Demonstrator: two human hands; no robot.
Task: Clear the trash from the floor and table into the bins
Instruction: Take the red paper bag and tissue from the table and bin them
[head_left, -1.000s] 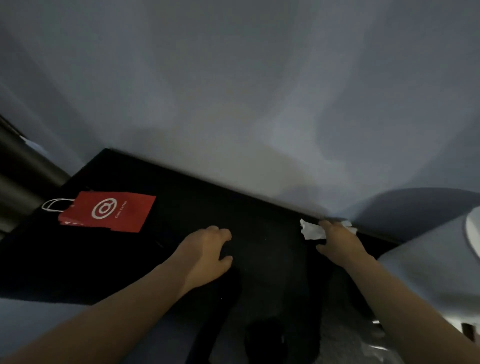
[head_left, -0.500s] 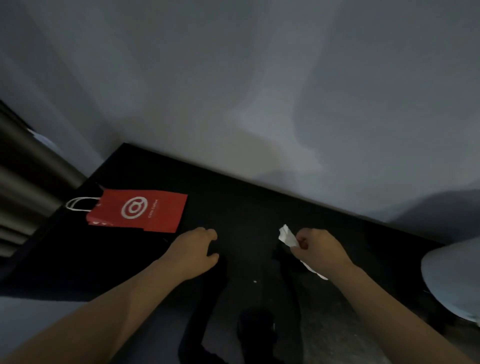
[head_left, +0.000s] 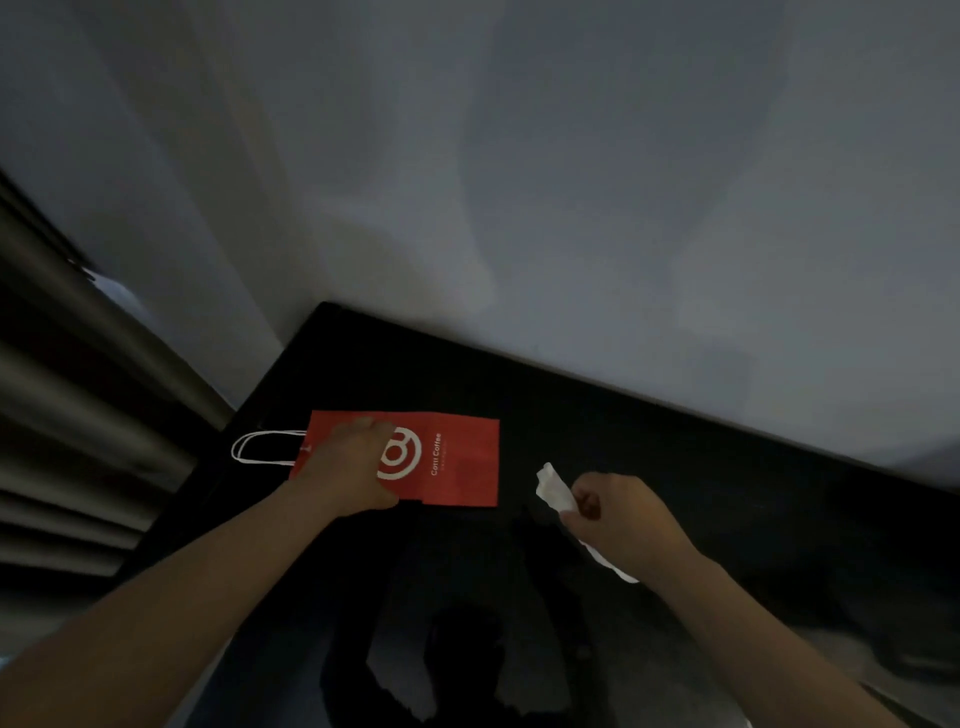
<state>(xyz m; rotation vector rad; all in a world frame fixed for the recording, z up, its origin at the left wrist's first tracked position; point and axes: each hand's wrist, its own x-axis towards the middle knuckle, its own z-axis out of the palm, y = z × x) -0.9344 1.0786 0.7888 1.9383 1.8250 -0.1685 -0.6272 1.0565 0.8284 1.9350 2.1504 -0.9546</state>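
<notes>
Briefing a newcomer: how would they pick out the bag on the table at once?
On the black table against the pale wall, look to its left end near the curtain. The paper bag lies flat under the left hand. It is red with a white ring logo and white handles, unlike the white crumpled paper the right hand holds.

The left forearm (head_left: 182, 587) runs bare from the lower left corner up toward the middle of the frame, and the left hand (head_left: 345, 470) lies palm down left of centre, its fingers stretched forward and its thumb out toward the lower right, resting on a red bag (head_left: 457, 462). The right forearm (head_left: 769, 639) comes in from the lower right corner. The right hand (head_left: 621, 519) is right of centre, knuckles up and fingers curled into a loose fist that grips a white paper (head_left: 556, 486), well apart from the left hand.
</notes>
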